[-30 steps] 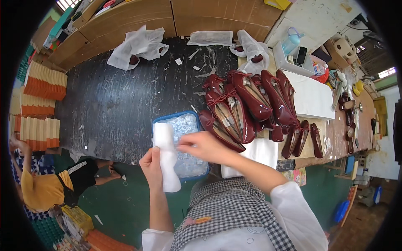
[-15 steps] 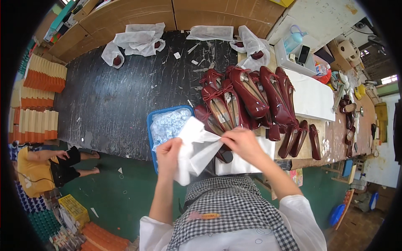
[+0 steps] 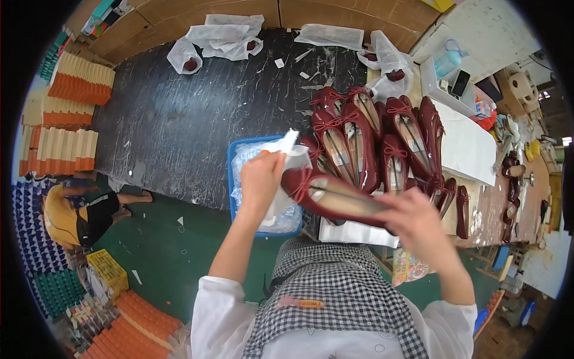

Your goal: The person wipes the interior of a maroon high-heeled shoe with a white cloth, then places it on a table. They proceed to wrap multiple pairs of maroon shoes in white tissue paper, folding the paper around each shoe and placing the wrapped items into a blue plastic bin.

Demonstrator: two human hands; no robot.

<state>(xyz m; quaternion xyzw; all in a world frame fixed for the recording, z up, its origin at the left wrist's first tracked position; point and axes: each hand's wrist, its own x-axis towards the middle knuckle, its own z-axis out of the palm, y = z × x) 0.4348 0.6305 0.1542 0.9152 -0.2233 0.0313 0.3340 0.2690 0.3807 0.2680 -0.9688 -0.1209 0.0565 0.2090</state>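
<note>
My right hand [image 3: 412,218] grips the heel end of a glossy dark red ballet flat [image 3: 335,194] with a small bow, its toe pointing left toward my other hand. Closed around a thin white bag [image 3: 297,157] is my left hand [image 3: 260,176]; the bag's mouth is close to the shoe's toe, and I cannot tell whether the toe is inside. Below the left hand sits a blue basket [image 3: 232,173] holding crumpled clear plastic. Just beyond the held shoe, several more dark red flats [image 3: 359,140] stand crowded together on the table.
White-wrapped shoes [image 3: 227,39] lie along the far edge of the black table [image 3: 173,125]. A stack of white sheets [image 3: 353,233] rests at the near edge. On the right stands a white tray [image 3: 439,90] with a bottle and phone. Another person [image 3: 66,215] is at the left.
My right hand has let go of the bag's edge and now holds a red flat up to it. My left hand keeps the bag, slightly higher. The whole view has shifted.
</note>
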